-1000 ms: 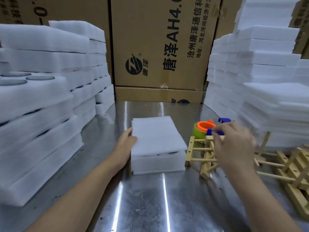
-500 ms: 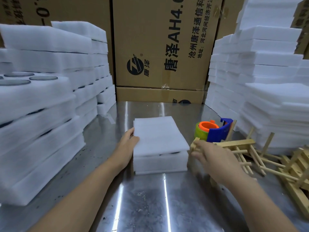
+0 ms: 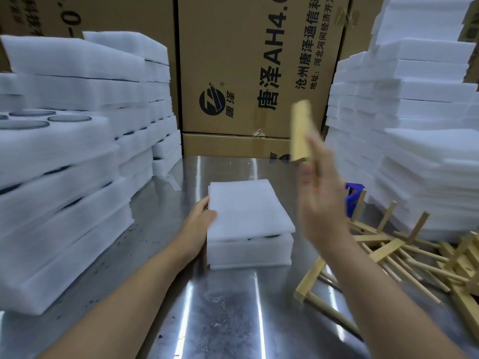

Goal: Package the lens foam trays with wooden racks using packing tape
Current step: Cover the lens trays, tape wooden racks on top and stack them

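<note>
A small stack of white lens foam trays (image 3: 248, 211) lies in the middle of the steel table (image 3: 225, 314). My left hand (image 3: 198, 224) rests flat against the stack's left side. My right hand (image 3: 321, 203) grips a wooden rack (image 3: 300, 130) and holds it up on end above the table, to the right of the stack. The rack is motion-blurred; its lower bar (image 3: 309, 281) and dowels show beside my forearm. The blue tape dispenser (image 3: 353, 200) peeks out behind my right hand, mostly hidden.
Tall stacks of foam trays stand on the left (image 3: 64, 164) and on the right (image 3: 414, 130). A loose pile of wooden racks (image 3: 420, 252) lies at the right. Cardboard boxes (image 3: 246, 73) close off the back.
My right hand took one rack from the pile and lifted it up and to the left, now on end. It now hides the tape roll. My left hand stayed on the stack.
</note>
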